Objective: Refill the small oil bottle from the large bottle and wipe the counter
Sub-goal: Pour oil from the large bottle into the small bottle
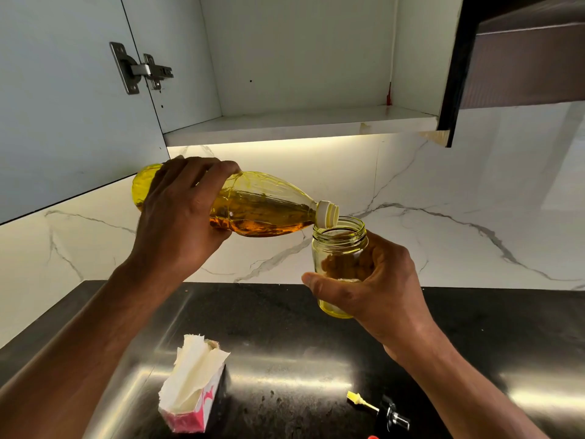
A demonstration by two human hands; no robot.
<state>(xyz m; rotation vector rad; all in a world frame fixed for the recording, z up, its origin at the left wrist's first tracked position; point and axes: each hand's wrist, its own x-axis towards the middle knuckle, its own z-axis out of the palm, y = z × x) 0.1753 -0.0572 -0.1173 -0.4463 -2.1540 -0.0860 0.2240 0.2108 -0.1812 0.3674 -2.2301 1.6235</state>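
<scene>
1. Nearest the camera, a tissue box [190, 391] with paper pulled up from its opening is seen on the dark surface [285, 312]. A pourer spout [378, 408] lies on its side to the right of the box, apart from it. The wiping step is judged not yet begun.

2. Above the surface, the small oil bottle [340, 264] is held upright in the right hand [376, 289]; the fingers are wrapped around its lower body and the thumb is pressed across its front. Its mouth is open, and a shallow layer of yellow oil is visible at its base.

3. The large bottle [247, 207] is gripped around its rear half by the left hand [180, 213] and is tilted close to horizontal. Its white neck [327, 213] is positioned at the rim of the small bottle. Oil is pooled along the lower side of the large bottle toward the neck. A falling stream cannot be made out.

4. The step in hand is judged to be the pour. For the next move, a slow increase of tilt is called for, with the neck kept over the open mouth and the small bottle held level.

5. Farthest back, a marble-patterned wall [443, 191] and an open cabinet [300, 74] are seen.
</scene>
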